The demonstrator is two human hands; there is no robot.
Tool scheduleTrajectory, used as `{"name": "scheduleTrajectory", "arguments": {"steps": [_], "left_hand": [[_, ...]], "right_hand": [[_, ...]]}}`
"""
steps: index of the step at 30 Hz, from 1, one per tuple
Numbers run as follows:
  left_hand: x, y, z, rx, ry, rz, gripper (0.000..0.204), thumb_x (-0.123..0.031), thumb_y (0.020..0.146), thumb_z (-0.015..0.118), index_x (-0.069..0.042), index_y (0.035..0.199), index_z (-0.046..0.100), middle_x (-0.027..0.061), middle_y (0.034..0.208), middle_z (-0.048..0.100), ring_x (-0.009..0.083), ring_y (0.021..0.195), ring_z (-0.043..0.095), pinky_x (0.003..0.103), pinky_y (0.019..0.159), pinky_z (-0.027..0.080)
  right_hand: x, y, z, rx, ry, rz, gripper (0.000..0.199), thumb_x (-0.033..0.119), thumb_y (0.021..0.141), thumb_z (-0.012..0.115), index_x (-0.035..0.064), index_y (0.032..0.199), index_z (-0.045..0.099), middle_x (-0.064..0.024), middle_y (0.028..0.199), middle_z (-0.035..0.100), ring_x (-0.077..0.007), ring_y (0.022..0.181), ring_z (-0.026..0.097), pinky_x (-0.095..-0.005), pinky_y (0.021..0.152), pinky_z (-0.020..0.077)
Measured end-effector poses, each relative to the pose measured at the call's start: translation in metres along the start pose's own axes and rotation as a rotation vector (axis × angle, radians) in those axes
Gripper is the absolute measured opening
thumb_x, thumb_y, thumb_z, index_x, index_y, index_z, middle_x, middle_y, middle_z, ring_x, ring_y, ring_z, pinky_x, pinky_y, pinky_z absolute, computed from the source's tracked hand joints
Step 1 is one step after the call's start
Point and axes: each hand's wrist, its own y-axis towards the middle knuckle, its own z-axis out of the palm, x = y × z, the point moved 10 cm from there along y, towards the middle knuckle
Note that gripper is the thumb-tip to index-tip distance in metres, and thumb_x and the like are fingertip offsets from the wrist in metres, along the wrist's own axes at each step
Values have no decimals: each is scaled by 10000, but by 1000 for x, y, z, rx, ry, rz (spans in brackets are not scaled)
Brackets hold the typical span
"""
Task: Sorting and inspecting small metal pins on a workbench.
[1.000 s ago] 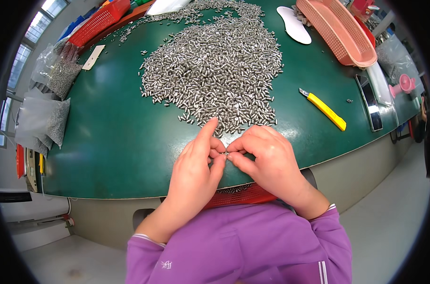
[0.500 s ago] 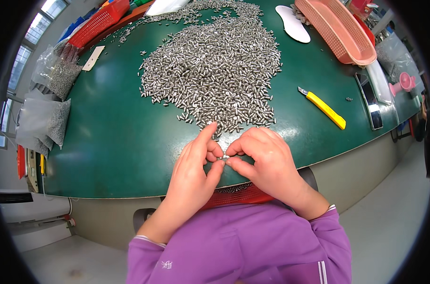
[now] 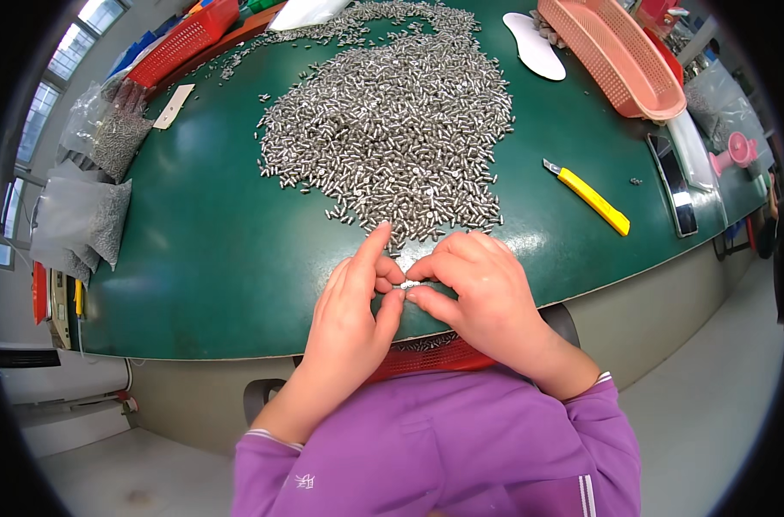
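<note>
A large heap of small, shiny metal pins point(image 3: 392, 129), short and rounded, lies on the green tabletop point(image 3: 202, 258). At the near tip of the heap, close to the table's front edge, my left hand point(image 3: 351, 297) and my right hand point(image 3: 482, 284) meet. A few small metal pins point(image 3: 410, 284) are squeezed between the fingertips of both hands. The left index finger stretches toward the heap while the thumb and other fingers close in. My right thumb and fingers form a pinch from the other side. How many pins are held is partly hidden by the fingers.
A yellow utility knife point(image 3: 594, 201) and a phone point(image 3: 673, 183) lie to the right. Behind them are a pink basket point(image 3: 659, 102) and a white insole-shaped piece point(image 3: 536, 47). Filled plastic bags point(image 3: 107, 215) stand left. Below the table edge shows a red basket point(image 3: 431, 360).
Both hands have shifted very slightly left, still meeting around the small pins. The heap and the other things on the table stay as they were.
</note>
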Motion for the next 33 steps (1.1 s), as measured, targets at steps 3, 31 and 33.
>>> {"name": "scheduleTrajectory", "arguments": {"steps": [3, 31, 33], "left_hand": [[1, -1, -1, -8, -8, 0, 745, 115, 816, 697, -8, 1503, 437, 94, 987, 641, 240, 858, 628, 376, 793, 539], [-28, 0, -7, 16, 322, 120, 624, 96, 815, 679, -32, 1410, 545, 61, 905, 625, 243, 844, 605, 380, 812, 501], [-32, 1, -5, 20, 311, 158, 642, 110, 805, 681, -26, 1416, 538, 66, 918, 628, 258, 842, 606, 386, 814, 501]], "right_hand": [[1, 0, 1, 6, -2, 2, 197, 171, 778, 823, 123, 924, 701, -35, 894, 606, -268, 864, 607, -412, 742, 481], [-102, -55, -151, -384, -628, 370, 326, 130, 862, 777, 59, 1173, 711, -119, 1160, 652, -312, 1078, 615, -428, 930, 504], [-118, -59, -143, -295, -579, 457, 287, 123, 899, 743, 45, 1170, 688, -132, 1125, 641, -306, 1033, 627, -420, 904, 513]]}}
